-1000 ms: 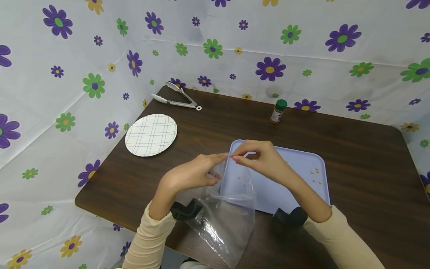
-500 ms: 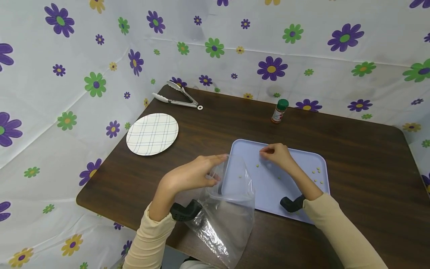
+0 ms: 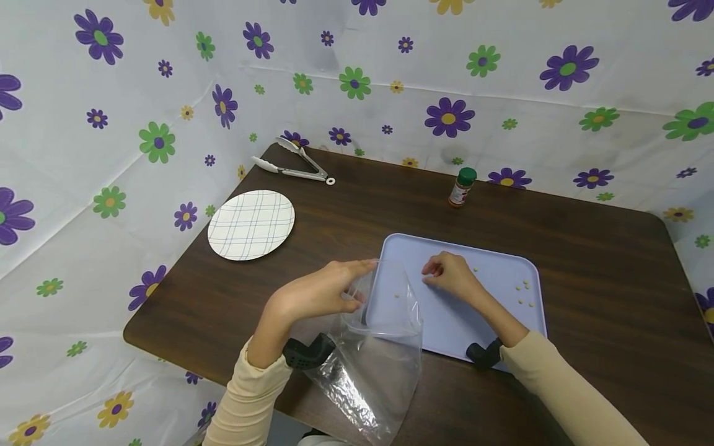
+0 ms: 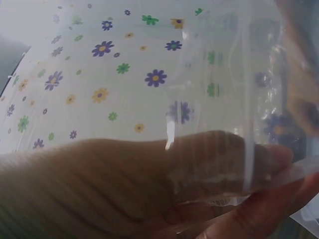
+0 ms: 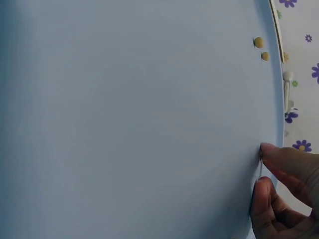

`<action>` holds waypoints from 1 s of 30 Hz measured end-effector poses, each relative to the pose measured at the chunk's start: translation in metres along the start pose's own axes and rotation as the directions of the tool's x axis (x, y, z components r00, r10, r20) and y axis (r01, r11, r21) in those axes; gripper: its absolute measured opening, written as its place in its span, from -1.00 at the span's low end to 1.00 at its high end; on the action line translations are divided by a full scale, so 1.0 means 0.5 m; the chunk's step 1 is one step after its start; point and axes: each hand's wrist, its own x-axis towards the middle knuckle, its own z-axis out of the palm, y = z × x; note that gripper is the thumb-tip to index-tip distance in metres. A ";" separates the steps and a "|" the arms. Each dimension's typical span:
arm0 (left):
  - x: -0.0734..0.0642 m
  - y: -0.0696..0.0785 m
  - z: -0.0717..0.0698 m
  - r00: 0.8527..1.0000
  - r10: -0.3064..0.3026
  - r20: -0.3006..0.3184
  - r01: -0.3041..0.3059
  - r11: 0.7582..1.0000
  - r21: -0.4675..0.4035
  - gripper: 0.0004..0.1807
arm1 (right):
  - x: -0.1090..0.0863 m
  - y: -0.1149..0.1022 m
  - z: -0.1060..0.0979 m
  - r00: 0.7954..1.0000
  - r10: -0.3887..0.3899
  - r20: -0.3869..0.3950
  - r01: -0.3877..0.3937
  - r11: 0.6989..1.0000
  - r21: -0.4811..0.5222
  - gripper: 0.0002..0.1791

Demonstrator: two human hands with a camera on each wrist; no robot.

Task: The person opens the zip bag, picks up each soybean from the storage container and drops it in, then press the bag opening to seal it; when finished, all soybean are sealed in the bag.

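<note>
My left hand (image 3: 320, 290) holds a clear plastic bag (image 3: 385, 365) at its mouth, beside the tray's left end. In the left wrist view the bag's transparent film (image 4: 214, 99) lies over part of that hand (image 4: 209, 172). My right hand (image 3: 453, 277) is low over the lavender tray (image 3: 446, 325), fingers bent. A small gap shows between thumb and fingertips in the right wrist view, with nothing visible in it. Small yellow pellets are scattered on the tray, such as this pellet (image 3: 475, 269) and this other pellet (image 5: 258, 42). Some tray surface is hidden under the right hand.
A white checked plate (image 3: 251, 225) lies on the dark wooden table (image 3: 346, 204) at left. Behind it are white-tipped tongs (image 3: 304, 172). A green-capped spice bottle (image 3: 462, 187) stands behind the tray. Flower-patterned sheeting (image 3: 401, 74) hangs along the table's back and left.
My right hand has gone from the bag's mouth to the tray, then slightly toward me and left, over where a pellet showed. The left hand and bag have stayed in place.
</note>
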 end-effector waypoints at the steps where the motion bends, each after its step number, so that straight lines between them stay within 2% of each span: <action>1: 0.000 -0.001 0.001 1.000 -0.001 -0.001 0.001 1.000 -0.004 -0.26 | -0.001 0.000 0.001 1.000 -0.002 -0.006 0.002 1.000 0.006 -0.92; 7: -0.003 -0.003 0.003 1.000 -0.003 -0.006 0.003 1.000 -0.008 -0.27 | -0.005 -0.004 -0.008 1.000 0.008 0.012 -0.008 1.000 0.025 -0.96; 11: -0.002 -0.003 0.003 1.000 -0.003 -0.015 0.003 1.000 0.018 -0.28 | -0.004 -0.031 -0.026 0.999 0.033 0.009 -0.034 0.995 0.095 -0.93; 15: 0.000 -0.003 0.004 1.000 -0.014 -0.016 0.015 0.999 0.041 -0.26 | -0.011 -0.101 -0.049 0.999 -0.016 -0.034 0.023 0.978 0.208 -0.89; 19: 0.005 -0.002 0.004 1.000 -0.026 -0.004 0.026 0.999 0.020 -0.25 | -0.036 -0.186 -0.069 0.987 -0.138 -0.080 0.156 0.938 0.309 -0.90; 22: 0.008 0.000 0.003 1.000 -0.023 0.005 0.023 1.000 -0.001 -0.24 | -0.059 -0.236 -0.077 0.960 -0.264 -0.097 0.281 0.894 0.348 -0.87; 24: 0.007 0.001 0.002 1.000 -0.018 0.005 0.018 1.000 -0.010 -0.25 | -0.069 -0.261 -0.078 0.933 -0.347 -0.093 0.356 0.864 0.356 -0.84; 27: 0.003 0.003 -0.001 1.000 -0.009 -0.005 0.009 1.000 -0.026 -0.26 | -0.074 -0.285 -0.075 0.880 -0.470 -0.064 0.466 0.831 0.303 -0.82; 30: -0.002 0.003 -0.005 1.000 0.005 -0.025 -0.005 1.000 -0.023 -0.29 | -0.069 -0.296 -0.066 0.835 -0.550 -0.012 0.538 0.813 0.223 -0.84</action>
